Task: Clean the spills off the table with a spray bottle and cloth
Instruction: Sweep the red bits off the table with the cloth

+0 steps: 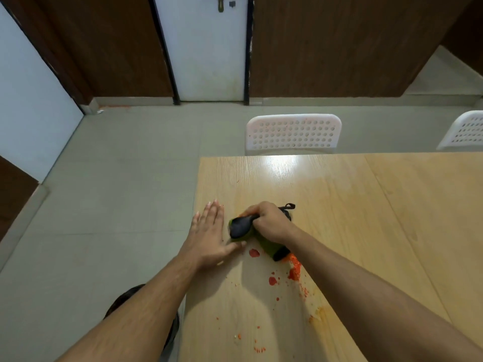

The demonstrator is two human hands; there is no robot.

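head view: your right hand (270,222) fingers curled around green-black cloth (266,244), pressing it on table (339,205) beside red spills (273,280). your left hand (209,231) flat, fingers straight (thumb touching cloth edge), holding nothing.

Bare bench (339,205) beyond and right of the hands, red spills (294,270) near, chair (292,133) behind far edge

The right hand (270,222) grips a green-and-black cloth (264,242) on the light wooden table (352,205); the left hand (209,232) lies flat beside it, red spills (273,280) nearer.
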